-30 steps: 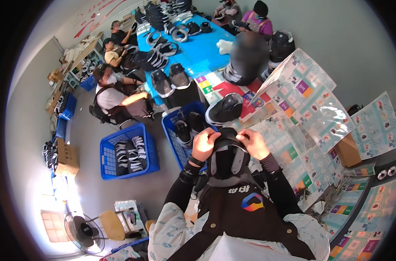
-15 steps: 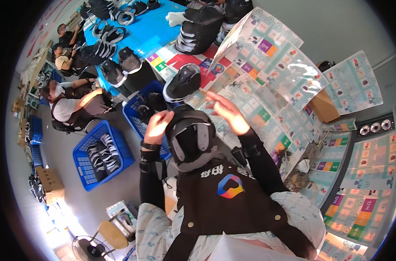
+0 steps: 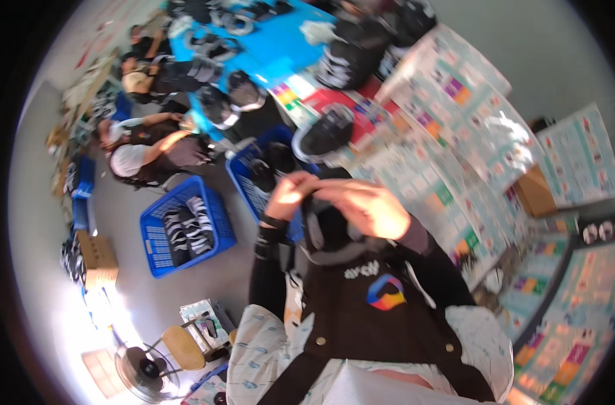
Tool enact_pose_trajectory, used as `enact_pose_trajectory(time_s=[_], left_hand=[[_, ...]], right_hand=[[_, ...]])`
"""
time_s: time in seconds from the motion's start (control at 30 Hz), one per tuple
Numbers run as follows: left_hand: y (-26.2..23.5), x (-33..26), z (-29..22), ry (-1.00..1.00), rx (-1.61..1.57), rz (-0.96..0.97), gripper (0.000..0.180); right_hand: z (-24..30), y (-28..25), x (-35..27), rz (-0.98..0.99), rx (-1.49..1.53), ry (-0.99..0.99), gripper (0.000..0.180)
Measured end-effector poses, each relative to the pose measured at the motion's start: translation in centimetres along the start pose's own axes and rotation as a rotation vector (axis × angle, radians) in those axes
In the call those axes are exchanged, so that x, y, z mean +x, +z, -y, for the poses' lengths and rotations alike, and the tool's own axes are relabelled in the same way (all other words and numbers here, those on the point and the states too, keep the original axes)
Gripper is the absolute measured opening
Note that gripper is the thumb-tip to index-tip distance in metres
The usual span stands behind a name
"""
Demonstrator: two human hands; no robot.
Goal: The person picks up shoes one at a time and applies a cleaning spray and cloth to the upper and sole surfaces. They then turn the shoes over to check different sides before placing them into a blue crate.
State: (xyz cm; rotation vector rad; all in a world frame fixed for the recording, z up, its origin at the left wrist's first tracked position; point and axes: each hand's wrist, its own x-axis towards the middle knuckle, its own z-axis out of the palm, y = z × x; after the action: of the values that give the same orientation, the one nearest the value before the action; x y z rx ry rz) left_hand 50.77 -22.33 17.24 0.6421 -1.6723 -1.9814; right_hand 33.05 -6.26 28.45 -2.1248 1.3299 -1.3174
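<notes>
A black cap [image 3: 330, 233] with grey parts rests upright against my apron, below both hands. My left hand [image 3: 290, 197] is closed in a pinch at its upper left edge. Across its top reaches my right hand [image 3: 368, 208], with fingers pressed together and their tips meeting my left fingertips. Blur hides what, if anything, lies between the right fingers. Just beyond my hands, another black cap with a grey brim [image 3: 328, 131] sits on the table edge.
Several caps lie in a blue basket [image 3: 234, 177] beside the table, and striped stacks fill a second blue basket [image 3: 221, 237] on the floor. Cap stacks [image 3: 348, 54] stand on the table. Printed sheets [image 3: 449, 108] cover its right side. A co-worker [image 3: 145, 152] sits at the left.
My right hand has moved left and down onto the cap, its fingers now meeting my left hand. The whole view has shifted, so the scene appears farther right.
</notes>
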Motion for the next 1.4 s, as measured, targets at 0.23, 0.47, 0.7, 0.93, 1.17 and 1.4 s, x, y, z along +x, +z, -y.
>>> enact_pose_trajectory(time_s=[0.23,0.47,0.7,0.93,1.17,1.4], left_hand=[[1.0,-0.2,0.0,-0.076,0.085,-0.068,0.028],[-1.1,-2.7,2.4,-0.067,0.019,0.025,0.011],[1.0,0.1,3.4,0.015,0.168,0.063,0.020],[1.1,4.7,5.0,-0.067,-0.054,-0.046,0.016],[5.6,7.9,4.7,-0.154,-0.349,0.219,0.024],[2.8,10.3,9.0,0.067,-0.417,0.179,0.041]], right_hand=[[-9.2,2.0,-9.2,-0.207,0.171,0.689,0.025],[-12.0,1.7,-11.3,-0.233,0.660,0.713,0.014],[-13.0,1.8,-13.0,-0.351,1.072,0.853,0.029],[-16.1,2.1,-12.3,-0.468,0.608,0.752,0.019],[-6.6,-2.1,-8.6,-0.092,-0.648,0.580,0.052],[-9.2,-7.5,-14.9,-0.746,-0.375,0.771,0.039]])
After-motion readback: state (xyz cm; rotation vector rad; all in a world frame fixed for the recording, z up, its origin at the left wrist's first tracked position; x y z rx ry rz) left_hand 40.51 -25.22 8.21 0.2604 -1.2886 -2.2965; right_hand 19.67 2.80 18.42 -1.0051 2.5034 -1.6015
